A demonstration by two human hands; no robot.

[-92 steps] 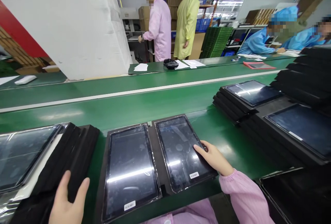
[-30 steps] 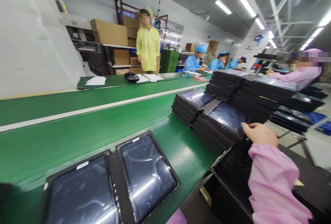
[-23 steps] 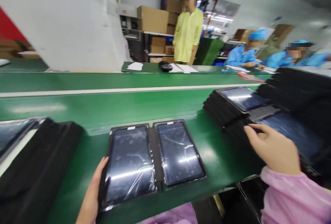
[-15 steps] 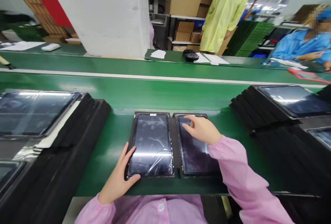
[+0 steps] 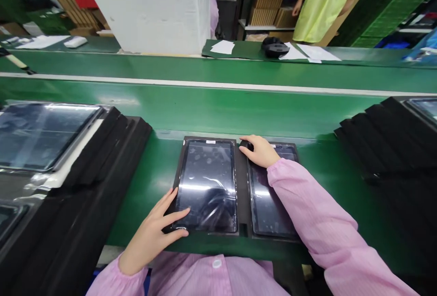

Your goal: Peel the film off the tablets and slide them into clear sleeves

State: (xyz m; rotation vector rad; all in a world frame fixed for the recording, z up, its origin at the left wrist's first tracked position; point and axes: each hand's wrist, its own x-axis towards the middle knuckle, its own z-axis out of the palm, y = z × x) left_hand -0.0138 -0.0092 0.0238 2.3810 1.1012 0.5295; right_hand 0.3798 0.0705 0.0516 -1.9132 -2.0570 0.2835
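Note:
Two film-covered tablets lie side by side in black foam on the green bench. My left hand (image 5: 155, 227) is open, fingers spread over the lower left corner of the left tablet (image 5: 208, 182). At the upper left corner of the right tablet (image 5: 269, 200), my right hand (image 5: 258, 151) curves its thumb and forefinger around the foam edge. A small dark patch shows between those fingers; whether it is foam or something separate is unclear. My right forearm covers part of that tablet.
Stacked black foam trays (image 5: 99, 164) with tablets (image 5: 48, 132) stand at the left. More black foam trays (image 5: 382, 136) rise at the right. Beyond the bench's white strip (image 5: 205, 84) lie papers (image 5: 222, 47) and a black object (image 5: 275, 48). A person in yellow (image 5: 327, 4) stands behind.
My right hand has moved from over the right tablet's screen to its upper left corner. My left hand remains at the left tablet's lower corner. The view has tilted down and shifted left.

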